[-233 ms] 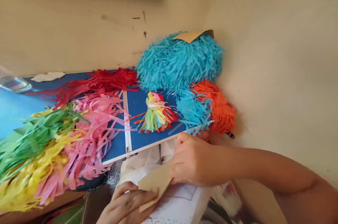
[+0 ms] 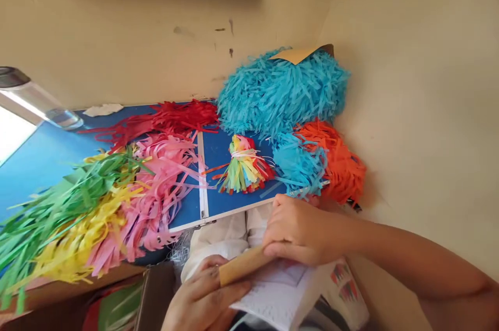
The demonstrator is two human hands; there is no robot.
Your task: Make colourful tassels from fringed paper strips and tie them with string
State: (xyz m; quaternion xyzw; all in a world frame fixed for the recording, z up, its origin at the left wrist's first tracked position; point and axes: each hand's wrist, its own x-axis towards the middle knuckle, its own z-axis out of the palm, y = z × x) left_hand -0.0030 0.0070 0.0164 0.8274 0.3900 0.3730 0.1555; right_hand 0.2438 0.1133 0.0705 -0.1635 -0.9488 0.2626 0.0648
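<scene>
Between my two hands, low in the view, is a strip of tan cardboard [image 2: 242, 267], narrow side towards me. My left hand [image 2: 212, 294] grips its near left end. Closed round its far right end is my right hand [image 2: 294, 229]. A white sheet of paper [image 2: 273, 294] with faint print lies under the hands, on my lap. Just beyond, on the blue table [image 2: 230, 211], a small tied bundle of multicoloured paper strips [image 2: 246, 167] stands with its strips fanned out.
Piles of green [image 2: 74, 196], yellow [image 2: 78, 237], pink [image 2: 156, 185] and red paper strips [image 2: 167, 118] cover the left side. Blue fringe [image 2: 284, 94] and orange fringe [image 2: 341, 164] sit by the wall. A clear bottle [image 2: 42, 102] stands tilted in view; an open cardboard box [image 2: 156, 294] is below.
The cardboard has turned so that its broad face shows less. My right hand has shifted slightly right in view. The whole view has swung left, showing more of the bottle and the box.
</scene>
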